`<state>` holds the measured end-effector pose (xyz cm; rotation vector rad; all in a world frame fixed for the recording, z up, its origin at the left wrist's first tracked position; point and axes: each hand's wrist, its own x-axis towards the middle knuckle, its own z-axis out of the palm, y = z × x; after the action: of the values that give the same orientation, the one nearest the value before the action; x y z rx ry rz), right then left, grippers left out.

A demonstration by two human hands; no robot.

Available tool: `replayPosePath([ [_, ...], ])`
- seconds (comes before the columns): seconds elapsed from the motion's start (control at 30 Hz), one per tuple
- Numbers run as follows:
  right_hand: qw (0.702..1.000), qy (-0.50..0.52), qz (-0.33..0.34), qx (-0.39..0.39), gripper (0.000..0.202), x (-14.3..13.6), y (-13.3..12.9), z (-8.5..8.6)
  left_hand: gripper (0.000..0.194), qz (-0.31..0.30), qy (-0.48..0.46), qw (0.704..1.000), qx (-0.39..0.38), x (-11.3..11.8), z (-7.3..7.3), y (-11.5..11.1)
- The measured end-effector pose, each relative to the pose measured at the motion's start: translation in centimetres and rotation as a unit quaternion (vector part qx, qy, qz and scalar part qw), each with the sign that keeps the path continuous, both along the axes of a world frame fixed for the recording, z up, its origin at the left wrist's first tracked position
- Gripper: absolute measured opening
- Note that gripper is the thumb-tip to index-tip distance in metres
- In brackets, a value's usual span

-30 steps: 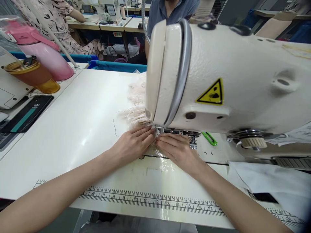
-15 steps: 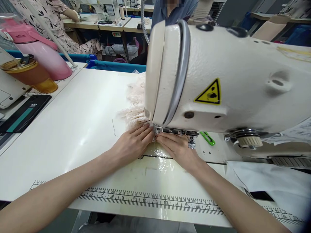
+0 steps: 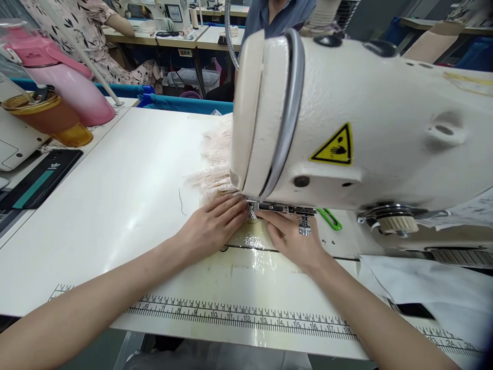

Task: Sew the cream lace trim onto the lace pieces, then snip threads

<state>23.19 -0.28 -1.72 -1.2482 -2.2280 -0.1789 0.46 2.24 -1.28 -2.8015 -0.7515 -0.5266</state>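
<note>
Two hands [image 3: 250,231] under yellow hand-hazard label [image 3: 333,146].

One sewing machine [image 3: 365,123], two hands [image 3: 210,228], two bottles [image 3: 65,87], one phone [image 3: 38,180]

The sewing machine [image 3: 365,118] has a cream painted metal body with a slightly pebbled, half-glossy finish. The table [image 3: 127,195] is smooth, white and shiny, catching reflections. The lace cloth [image 3: 215,164] looks soft, open-woven and matt, with a fringed edge. The bottle [image 3: 69,87] is glossy pink plastic. The cup [image 3: 46,115] is translucent amber plastic.
</note>
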Motion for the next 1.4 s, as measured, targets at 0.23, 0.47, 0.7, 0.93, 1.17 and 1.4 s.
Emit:
replayPosePath([
  [0.23,0.999,-0.003,0.006,-0.031,0.028,1.0,0.3,-0.1,0.035,-0.02,-0.002,1.0,0.018,-0.1,-0.2,0.1],
  [0.47,0.997,0.054,0.043,-0.03,0.03,1.5,0.8,-1.0,0.028,-0.014,-0.041,0.999,-0.018,0.2,0.3,0.4],
  [0.7,0.997,0.04,0.041,-0.054,0.031,1.4,0.6,-0.4,0.03,-0.021,-0.053,0.997,-0.045,0.2,0.2,0.5],
  [0.93,0.995,0.053,0.045,-0.073,0.029,0.9,0.9,-0.8,0.028,-0.021,-0.054,0.998,-0.033,0.2,0.4,0.4],
  [1.17,0.989,0.061,0.082,-0.106,0.027,0.6,1.1,-1.0,0.027,-0.022,-0.057,0.998,-0.028,0.2,0.4,0.4],
  [1.4,0.994,0.014,0.058,-0.088,0.025,0.8,0.7,-1.4,0.027,-0.009,-0.05,0.998,-0.024,0.4,0.4,0.5],
])
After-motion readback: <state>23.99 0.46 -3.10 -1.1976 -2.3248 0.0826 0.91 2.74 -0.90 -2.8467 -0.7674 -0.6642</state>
